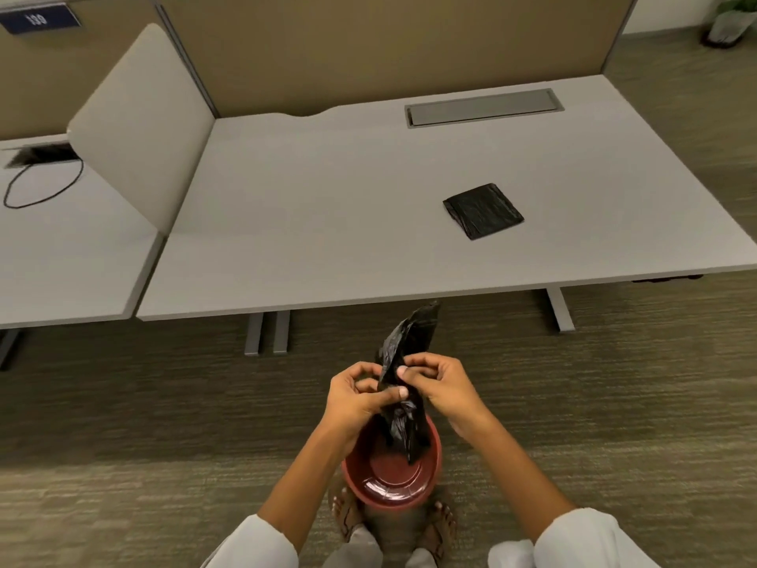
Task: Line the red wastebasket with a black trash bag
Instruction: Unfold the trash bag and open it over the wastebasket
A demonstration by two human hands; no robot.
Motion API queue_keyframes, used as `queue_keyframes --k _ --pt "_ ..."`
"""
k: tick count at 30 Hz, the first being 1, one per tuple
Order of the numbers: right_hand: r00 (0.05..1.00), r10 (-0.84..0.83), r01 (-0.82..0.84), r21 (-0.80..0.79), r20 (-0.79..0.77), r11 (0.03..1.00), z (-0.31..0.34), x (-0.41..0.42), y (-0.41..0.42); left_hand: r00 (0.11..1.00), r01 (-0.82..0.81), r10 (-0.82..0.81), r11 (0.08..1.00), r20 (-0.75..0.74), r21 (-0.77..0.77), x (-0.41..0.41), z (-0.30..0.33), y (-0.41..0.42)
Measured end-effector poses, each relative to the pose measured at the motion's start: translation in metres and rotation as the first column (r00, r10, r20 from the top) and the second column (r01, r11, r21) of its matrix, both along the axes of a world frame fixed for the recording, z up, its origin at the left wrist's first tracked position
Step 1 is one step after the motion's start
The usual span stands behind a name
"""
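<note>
Low in the frame, your left hand (355, 397) and right hand (440, 387) both pinch the crumpled black trash bag (403, 387) above the red wastebasket (393, 477).

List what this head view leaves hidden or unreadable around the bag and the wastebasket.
- Trash bag: its opening, crumpled and covered by the left hand and right hand.
- Red wastebasket: its outer wall and base, seen only from above between the feet.
- Folded black bags on the desk: how many, too flat to count.
- Blue sign: digits blurred.
</note>
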State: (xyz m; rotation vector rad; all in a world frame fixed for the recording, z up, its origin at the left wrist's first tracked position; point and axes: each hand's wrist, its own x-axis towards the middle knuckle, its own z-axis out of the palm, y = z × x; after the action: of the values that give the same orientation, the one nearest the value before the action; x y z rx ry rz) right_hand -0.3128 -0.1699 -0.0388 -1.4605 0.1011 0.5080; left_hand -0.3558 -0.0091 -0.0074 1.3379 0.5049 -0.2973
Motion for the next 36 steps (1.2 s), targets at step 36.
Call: queue_keyframes --k 36 --pt "0.975 -0.18 0.223 -0.55 0.131 0.805 -0.113 0.001 -0.007 0.588 -0.749 0.558 0.649 -0.586 -0.134 0.015 -0.111 0.101"
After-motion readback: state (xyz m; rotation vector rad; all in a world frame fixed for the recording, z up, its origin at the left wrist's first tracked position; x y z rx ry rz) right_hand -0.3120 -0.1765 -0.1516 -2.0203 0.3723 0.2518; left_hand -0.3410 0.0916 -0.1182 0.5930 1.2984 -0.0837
